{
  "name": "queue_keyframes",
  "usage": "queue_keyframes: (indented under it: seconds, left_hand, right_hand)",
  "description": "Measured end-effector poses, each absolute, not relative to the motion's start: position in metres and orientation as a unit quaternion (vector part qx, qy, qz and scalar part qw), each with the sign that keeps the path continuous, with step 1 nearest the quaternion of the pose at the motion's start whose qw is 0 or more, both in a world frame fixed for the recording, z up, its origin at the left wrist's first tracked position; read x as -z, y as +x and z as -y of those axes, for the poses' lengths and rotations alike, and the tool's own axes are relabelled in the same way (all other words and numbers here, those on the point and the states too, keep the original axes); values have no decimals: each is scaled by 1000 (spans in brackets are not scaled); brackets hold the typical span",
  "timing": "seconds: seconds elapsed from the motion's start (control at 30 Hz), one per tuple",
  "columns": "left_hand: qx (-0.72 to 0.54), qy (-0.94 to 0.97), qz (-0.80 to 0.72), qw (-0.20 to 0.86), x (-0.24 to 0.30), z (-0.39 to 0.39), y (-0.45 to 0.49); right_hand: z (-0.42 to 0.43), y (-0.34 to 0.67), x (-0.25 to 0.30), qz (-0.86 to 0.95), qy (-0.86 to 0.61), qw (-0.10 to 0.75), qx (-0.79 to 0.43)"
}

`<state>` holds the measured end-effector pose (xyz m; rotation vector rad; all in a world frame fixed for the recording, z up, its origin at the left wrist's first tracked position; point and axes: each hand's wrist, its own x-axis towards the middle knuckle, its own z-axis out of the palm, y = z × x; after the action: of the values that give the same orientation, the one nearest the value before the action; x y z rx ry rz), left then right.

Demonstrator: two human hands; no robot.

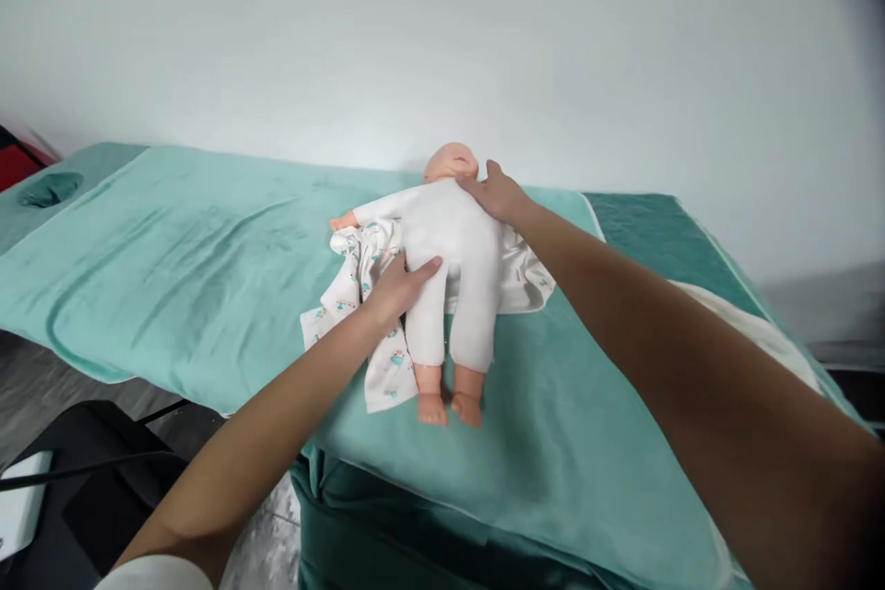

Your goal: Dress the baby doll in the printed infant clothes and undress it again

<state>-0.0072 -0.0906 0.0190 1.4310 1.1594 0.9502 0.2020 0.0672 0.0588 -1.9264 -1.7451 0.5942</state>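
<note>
"On green bed (pixel 207 249), see doll (pixel 446 217)? Progress?"

"Prob. early: lies there partly over printed garment (pixel 388 369), w/ visible arm (pixel 383 206) outside it."

"Hands?"

"Gripped low by part-curled L hand (pixel 401 288); touched up top by part-open R hand (pixel 499 194), can't tell grip."

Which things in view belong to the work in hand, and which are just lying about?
In the job: doll, touched by left hand and right hand; printed cloth beside its legs; green sheet beneath.

Apparently just lying about: white object, lower left; red object, far left.
</note>
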Motion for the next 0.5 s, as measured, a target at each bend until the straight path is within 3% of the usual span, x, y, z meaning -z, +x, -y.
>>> queue_keyframes:
  seconds: [0.07, 0.17, 0.37, 0.5]
  left_hand:
    - [-398, 481, -458, 633, -20, 81, 2]
    - [-408, 411, -437, 688, -27, 72, 2]
    - [-378, 447, -450, 674, -59, 60, -63]
    - [-397, 452, -491, 631, -75, 48, -141]
  right_hand:
    - [-81, 204, -58, 641, -701, 213, -226]
    - [-90, 203, -62, 643, -688, 204, -267]
    - [-89, 159, -88, 658, -636, 219, -339]
    - [-110, 92, -91, 707, -578, 261, -313]
